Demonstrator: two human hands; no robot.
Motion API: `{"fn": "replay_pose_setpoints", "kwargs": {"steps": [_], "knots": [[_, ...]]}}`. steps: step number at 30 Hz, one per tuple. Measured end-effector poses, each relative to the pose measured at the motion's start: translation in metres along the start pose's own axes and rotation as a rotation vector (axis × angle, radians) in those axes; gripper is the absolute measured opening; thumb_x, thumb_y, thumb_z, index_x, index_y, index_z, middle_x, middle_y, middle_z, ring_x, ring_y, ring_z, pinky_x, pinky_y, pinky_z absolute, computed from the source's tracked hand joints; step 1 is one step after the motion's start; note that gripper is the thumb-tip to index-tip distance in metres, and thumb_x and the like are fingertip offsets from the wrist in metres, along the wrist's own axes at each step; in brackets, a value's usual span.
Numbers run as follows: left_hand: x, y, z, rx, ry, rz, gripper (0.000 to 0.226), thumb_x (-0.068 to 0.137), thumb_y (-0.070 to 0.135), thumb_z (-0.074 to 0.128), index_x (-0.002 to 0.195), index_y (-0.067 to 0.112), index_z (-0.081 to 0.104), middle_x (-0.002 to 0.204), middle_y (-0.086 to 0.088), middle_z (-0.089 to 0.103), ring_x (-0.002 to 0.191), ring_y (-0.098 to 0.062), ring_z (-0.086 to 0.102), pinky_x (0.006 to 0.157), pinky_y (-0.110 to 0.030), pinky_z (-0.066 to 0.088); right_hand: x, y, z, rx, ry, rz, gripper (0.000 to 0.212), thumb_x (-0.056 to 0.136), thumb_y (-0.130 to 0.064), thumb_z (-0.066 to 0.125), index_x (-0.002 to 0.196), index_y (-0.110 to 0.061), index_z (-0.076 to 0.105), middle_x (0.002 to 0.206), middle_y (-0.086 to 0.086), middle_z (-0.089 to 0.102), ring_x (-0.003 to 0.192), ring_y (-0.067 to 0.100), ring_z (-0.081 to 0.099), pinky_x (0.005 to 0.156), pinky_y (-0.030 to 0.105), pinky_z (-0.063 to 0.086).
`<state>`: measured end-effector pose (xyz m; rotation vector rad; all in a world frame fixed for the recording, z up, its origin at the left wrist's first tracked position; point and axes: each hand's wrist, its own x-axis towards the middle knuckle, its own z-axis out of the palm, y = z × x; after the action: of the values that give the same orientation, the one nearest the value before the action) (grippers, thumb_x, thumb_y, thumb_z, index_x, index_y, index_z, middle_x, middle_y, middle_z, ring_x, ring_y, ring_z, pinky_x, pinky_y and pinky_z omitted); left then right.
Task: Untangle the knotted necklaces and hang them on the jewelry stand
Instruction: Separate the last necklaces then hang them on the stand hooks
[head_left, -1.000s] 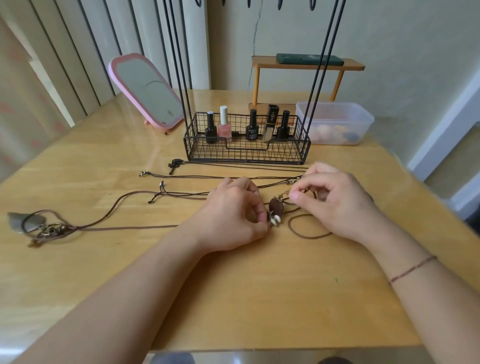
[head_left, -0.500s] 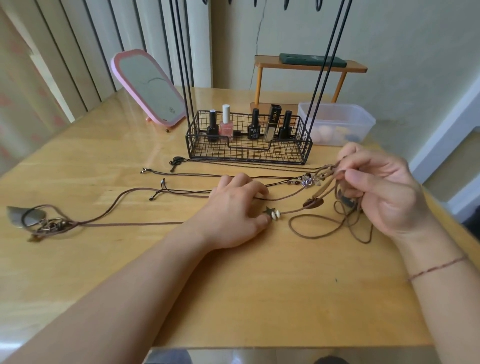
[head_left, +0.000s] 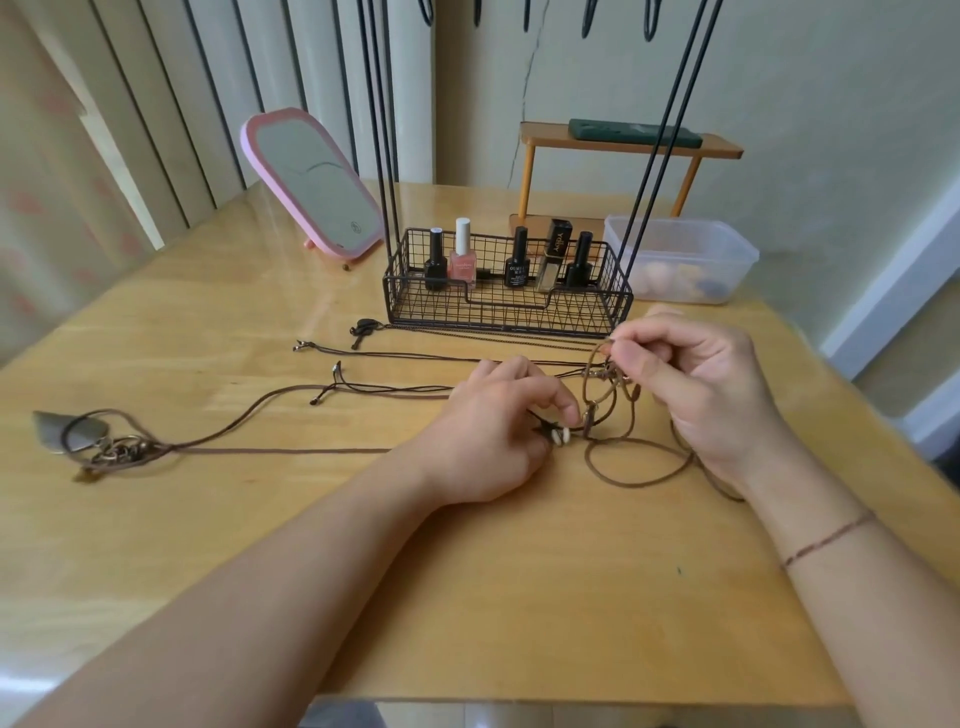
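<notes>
Wooden surface (head_left: 467, 597): my left hand (head_left: 488, 436) pinched the shell beads (head_left: 561, 438), my right hand (head_left: 701, 384) pinched a lifted brown cord loop (head_left: 597, 374).

Bare forearms, no sleeves, thin brown cord bracelet (head_left: 827, 539) on right wrist

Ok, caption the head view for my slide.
Left hand pins shell beads on the table while right hand pinches the knotted brown cords before the wire jewelry stand.
</notes>
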<state>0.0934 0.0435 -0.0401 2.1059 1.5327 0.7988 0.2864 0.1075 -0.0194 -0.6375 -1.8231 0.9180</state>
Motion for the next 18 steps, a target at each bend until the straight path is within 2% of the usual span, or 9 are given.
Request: {"fn": "replay_pose_setpoints", "kwargs": {"steps": [2, 4, 6, 8, 11, 13, 15, 16, 18], "knots": [[0.001, 0.000, 0.001, 0.039, -0.018, -0.014, 0.036, 0.084, 0.012, 0.063, 0.100, 0.044, 0.055, 0.107, 0.013, 0.053, 0.103, -0.017, 0.040, 0.099, -0.044, 0.038, 0.001, -0.004, 0.002, 0.120, -0.002, -0.011, 0.004, 0.084, -0.033, 0.075, 0.085, -0.031, 0.078, 0.070, -0.011, 0.050, 0.063, 0.003, 0.042, 0.057, 0.010, 0.036], [0.002, 0.000, 0.002, 0.076, -0.035, -0.014, 0.032, 0.086, 0.014, 0.061, 0.103, 0.041, 0.058, 0.108, 0.012, 0.053, 0.102, -0.017, 0.038, 0.098, -0.043, 0.037, 0.000, -0.008, 0.001, 0.256, -0.025, 0.005, 0.017, 0.079, -0.046, 0.079, 0.085, -0.031, 0.078, 0.071, -0.008, 0.052, 0.061, 0.005, 0.040, 0.051, 0.014, 0.034], [0.002, 0.000, 0.002, 0.078, -0.049, -0.016, 0.029, 0.088, 0.016, 0.060, 0.101, 0.043, 0.059, 0.111, 0.012, 0.053, 0.105, -0.017, 0.038, 0.099, -0.042, 0.036, 0.001, -0.011, -0.002, 0.335, -0.079, 0.028, 0.020, 0.076, -0.049, 0.080, 0.083, -0.030, 0.079, 0.071, -0.010, 0.055, 0.060, 0.007, 0.040, 0.048, 0.016, 0.031], [0.003, 0.000, 0.003, 0.073, -0.048, -0.011, 0.026, 0.089, 0.019, 0.060, 0.099, 0.044, 0.061, 0.111, 0.012, 0.052, 0.105, -0.016, 0.038, 0.099, -0.042, 0.036, 0.000, -0.013, -0.007, 0.338, -0.161, 0.012, 0.019, 0.078, -0.047, 0.079, 0.084, -0.029, 0.079, 0.072, -0.011, 0.057, 0.061, 0.008, 0.043, 0.050, 0.017, 0.032], [0.003, -0.002, 0.004, 0.090, -0.028, 0.003, 0.023, 0.090, 0.021, 0.060, 0.104, 0.039, 0.068, 0.111, 0.012, 0.052, 0.105, -0.016, 0.039, 0.100, -0.042, 0.038, -0.002, -0.015, -0.019, 0.252, -0.289, 0.004, 0.024, 0.082, -0.048, 0.075, 0.086, -0.024, 0.079, 0.070, -0.002, 0.054, 0.063, 0.013, 0.043, 0.056, 0.019, 0.035], [0.003, -0.003, 0.004, 0.129, -0.004, 0.004, 0.023, 0.090, 0.023, 0.061, 0.109, 0.035, 0.070, 0.113, 0.011, 0.055, 0.106, -0.017, 0.042, 0.099, -0.042, 0.041, -0.004, -0.013, -0.028, 0.192, -0.264, 0.046, 0.034, 0.082, -0.058, 0.071, 0.086, -0.025, 0.078, 0.064, 0.009, 0.041, 0.057, 0.021, 0.033, 0.052, 0.027, 0.025], [0.004, -0.005, 0.004, 0.192, 0.049, 0.006, 0.023, 0.091, 0.029, 0.063, 0.112, 0.032, 0.071, 0.112, 0.009, 0.059, 0.105, -0.019, 0.047, 0.095, -0.041, 0.044, -0.005, -0.012, -0.035, 0.140, -0.171, 0.094, 0.040, 0.080, -0.067, 0.067, 0.085, -0.029, 0.078, 0.063, 0.019, 0.028, 0.057, 0.029, 0.022, 0.050, 0.033, 0.017], [0.005, -0.007, 0.004, 0.223, 0.080, 0.003, 0.022, 0.091, 0.033, 0.063, 0.112, 0.031, 0.071, 0.110, 0.008, 0.061, 0.103, -0.020, 0.049, 0.093, -0.040, 0.046, -0.006, -0.012, -0.036, 0.114, -0.132, 0.090, 0.039, 0.080, -0.067, 0.067, 0.085, -0.030, 0.078, 0.063, 0.022, 0.028, 0.057, 0.029, 0.022, 0.049, 0.032, 0.017], [0.005, -0.009, 0.002, 0.281, 0.134, -0.006, 0.020, 0.092, 0.038, 0.062, 0.108, 0.031, 0.071, 0.100, 0.010, 0.062, 0.098, -0.019, 0.050, 0.088, -0.037, 0.046, -0.006, -0.013, -0.037, 0.084, -0.070, 0.056, 0.023, 0.083, -0.052, 0.070, 0.086, -0.031, 0.078, 0.063, 0.021, 0.035, 0.054, 0.022, 0.026, 0.047, 0.028, 0.019]]}}
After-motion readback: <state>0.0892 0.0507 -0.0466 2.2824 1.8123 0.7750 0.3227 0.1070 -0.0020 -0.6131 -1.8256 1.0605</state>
